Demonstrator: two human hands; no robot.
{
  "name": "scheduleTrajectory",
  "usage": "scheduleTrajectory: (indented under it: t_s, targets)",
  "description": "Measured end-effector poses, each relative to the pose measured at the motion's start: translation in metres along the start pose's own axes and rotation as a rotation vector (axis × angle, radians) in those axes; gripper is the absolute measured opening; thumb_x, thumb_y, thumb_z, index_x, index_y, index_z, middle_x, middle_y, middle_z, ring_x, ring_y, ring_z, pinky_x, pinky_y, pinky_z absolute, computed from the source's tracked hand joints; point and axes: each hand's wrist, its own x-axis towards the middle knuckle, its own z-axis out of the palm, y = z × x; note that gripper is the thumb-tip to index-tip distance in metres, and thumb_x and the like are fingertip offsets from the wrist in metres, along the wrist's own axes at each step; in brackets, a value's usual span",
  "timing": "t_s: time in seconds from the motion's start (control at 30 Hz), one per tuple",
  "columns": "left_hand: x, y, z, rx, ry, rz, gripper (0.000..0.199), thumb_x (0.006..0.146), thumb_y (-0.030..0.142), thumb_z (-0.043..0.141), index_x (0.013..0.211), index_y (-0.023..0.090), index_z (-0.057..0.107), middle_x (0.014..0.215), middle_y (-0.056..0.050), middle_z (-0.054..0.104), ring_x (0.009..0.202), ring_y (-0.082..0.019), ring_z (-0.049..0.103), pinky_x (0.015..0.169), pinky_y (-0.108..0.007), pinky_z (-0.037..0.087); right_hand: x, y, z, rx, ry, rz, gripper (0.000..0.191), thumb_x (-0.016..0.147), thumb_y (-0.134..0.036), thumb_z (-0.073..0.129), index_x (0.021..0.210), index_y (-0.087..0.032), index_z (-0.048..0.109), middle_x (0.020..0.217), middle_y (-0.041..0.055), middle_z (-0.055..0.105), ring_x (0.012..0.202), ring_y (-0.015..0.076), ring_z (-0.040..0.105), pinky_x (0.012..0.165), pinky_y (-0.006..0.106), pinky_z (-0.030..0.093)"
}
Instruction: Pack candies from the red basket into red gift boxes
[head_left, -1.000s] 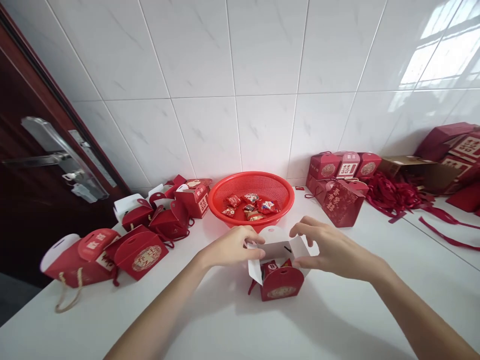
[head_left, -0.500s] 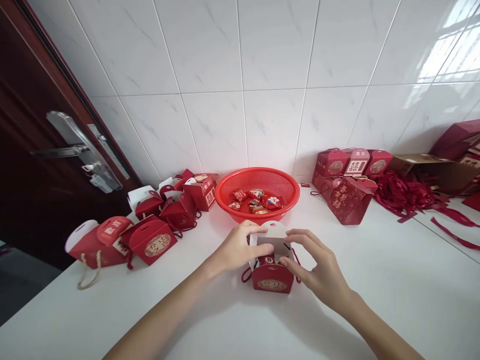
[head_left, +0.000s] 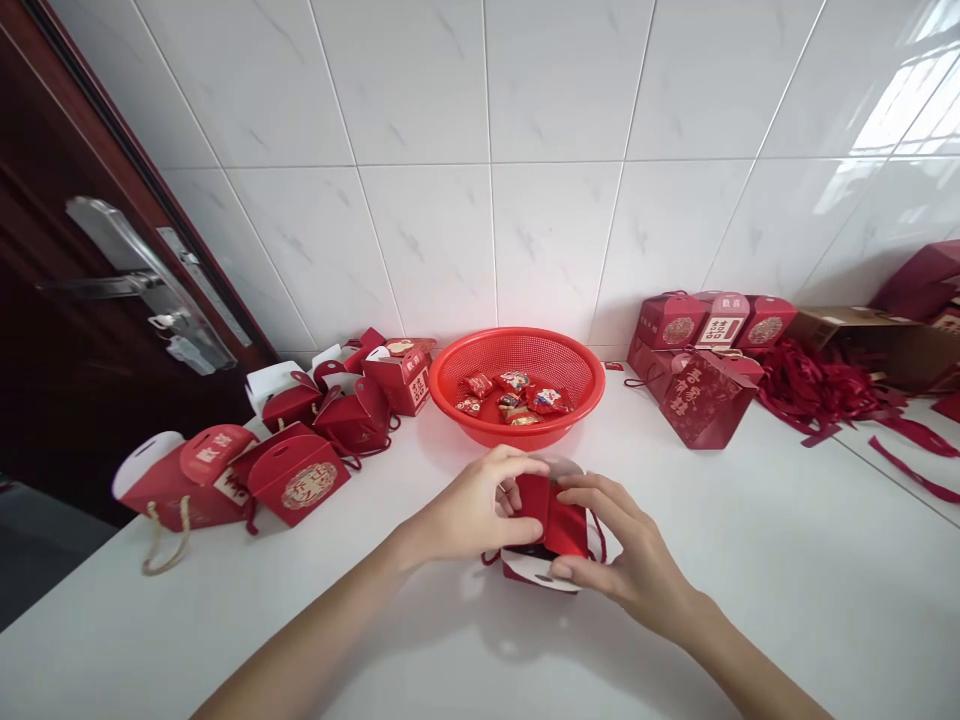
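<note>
Left hand (head_left: 480, 505) pinching red box (head_left: 551, 530) flap, right hand (head_left: 626, 550) half-curled, fingers touching box's flaps

And there on the left, a dark red door (head_left: 67, 400) with a shiny metal handle (head_left: 150, 275), keys (head_left: 186, 348) hanging by it; veined white wall tiles (head_left: 420, 100) catch a bright reflection (head_left: 919, 110) at right!

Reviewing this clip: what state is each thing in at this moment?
Box between the hands: upright, red side flaps folded inward, top not closed
Left hand: on box, fingers curved
Right hand: on box, thumb and fingers apart
Basket: upright, partly filled
Wrapped sweets: loose in basket
Rope-handled box: top open
Ribbons: loosely heaped
Keys: hanging at door lock
</note>
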Motion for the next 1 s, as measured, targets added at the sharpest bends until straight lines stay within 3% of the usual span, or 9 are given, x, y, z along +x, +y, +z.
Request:
scheduleTrajectory:
  t_s: [0.2,0.37,0.57,0.73,1.0]
  targets:
    - [-0.001,-0.002,0.004,0.112,0.023,0.043,0.057,0.071,0.019,0.073,0.127,0.027,0.065,0.124,-0.005,0.057,0.09,-0.018,0.062,0.081,-0.032,0.055,-0.004,0.003,-0.002,-0.009,-0.006,-0.079,0.055,0.088,-0.068,0.055,0.115,-0.021,0.062,0.119,0.0153,0.068,0.113,0.0297,0.066,0.108,0.05,0.045]
    - [-0.001,-0.001,0.004,0.172,0.039,0.012,0.057,0.072,0.021,0.074,0.127,0.033,0.064,0.126,-0.003,0.057,0.102,-0.022,0.062,0.09,-0.035,0.054,-0.007,0.004,-0.002,-0.076,0.068,-0.087,0.04,0.087,-0.061,0.062,0.097,-0.022,0.06,0.103,0.0104,0.067,0.098,0.0263,0.067,0.102,0.051,0.05]
    - [-0.001,0.002,0.006,0.263,0.095,-0.025,0.05,0.079,0.027,0.069,0.128,0.027,0.063,0.127,-0.007,0.057,0.097,-0.022,0.062,0.089,-0.037,0.053,-0.006,0.004,0.002,-0.063,0.08,-0.008,0.009,0.095,-0.032,0.06,0.092,-0.023,0.06,0.099,0.0094,0.065,0.094,0.025,0.065,0.081,0.041,0.057]
    - [-0.001,0.003,0.0,0.209,0.111,0.034,0.043,0.091,0.028,0.055,0.133,0.029,0.057,0.132,-0.004,0.061,0.085,-0.016,0.061,0.085,-0.033,0.053,-0.006,0.005,0.005,-0.025,0.064,0.07,0.008,0.095,-0.03,0.058,0.096,-0.023,0.063,0.102,0.0095,0.065,0.092,0.0238,0.065,0.076,0.038,0.058]
    - [0.003,-0.012,0.002,0.214,0.135,0.086,0.055,0.083,0.019,0.064,0.135,0.034,0.057,0.125,-0.001,0.065,0.079,-0.014,0.058,0.081,-0.03,0.053,-0.009,0.009,0.01,-0.097,0.072,-0.033,0.016,0.097,-0.027,0.056,0.108,-0.023,0.067,0.107,0.011,0.063,0.095,0.0235,0.064,0.078,0.038,0.059]
